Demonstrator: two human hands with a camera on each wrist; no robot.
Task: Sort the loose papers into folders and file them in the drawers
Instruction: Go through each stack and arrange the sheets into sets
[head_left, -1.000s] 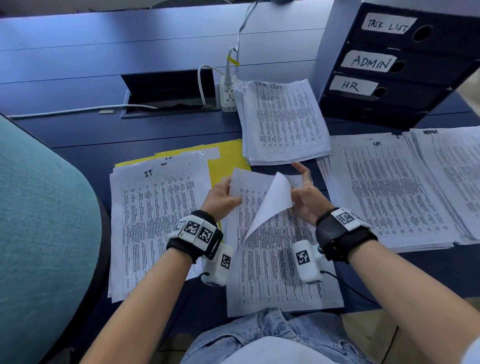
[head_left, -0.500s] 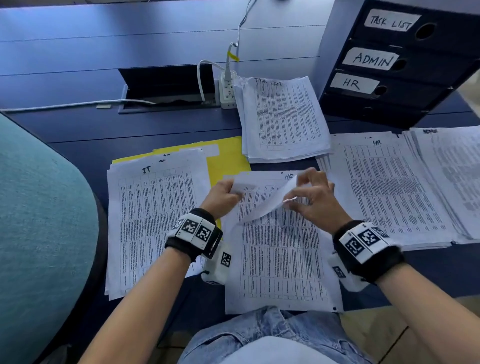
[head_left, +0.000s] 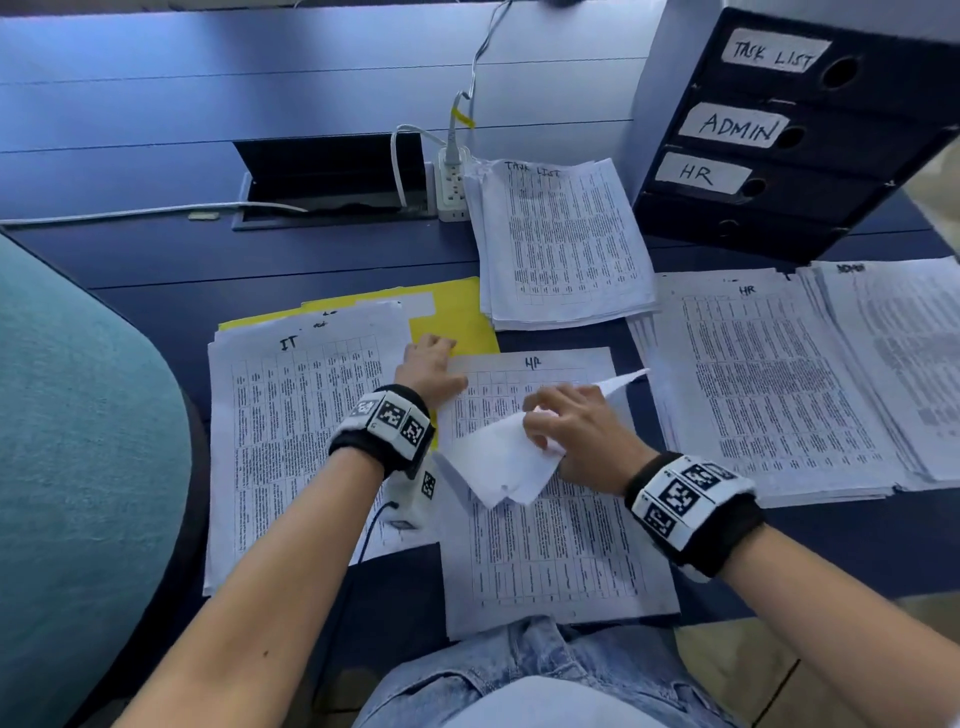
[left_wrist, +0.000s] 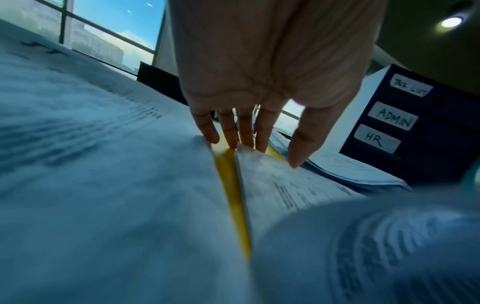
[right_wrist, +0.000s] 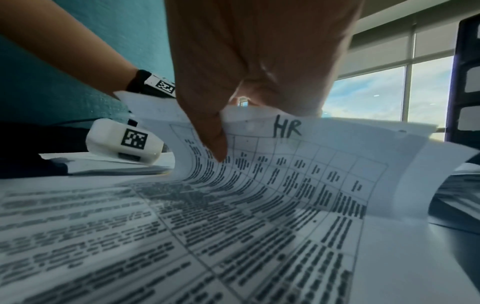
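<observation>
Five paper piles are lying on the blue desk (head_left: 156, 130) before the four-drawer cabinet (head_left: 810, 135). The right hand (head_left: 576, 431) is pinching the top HR sheet (head_left: 498, 462); the left hand (head_left: 428, 366) is resting flat beside it.

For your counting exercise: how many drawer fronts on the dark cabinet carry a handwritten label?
3: TASK LIST uppermost, ADMIN below it, HR third. The lowest drawer shows none; anything above is out of frame.

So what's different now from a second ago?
The right hand has peeled the top sheet back toward the person. The left hand let go and now lies open at the stack's top left corner. The sorted piles and drawers stayed put.
</observation>
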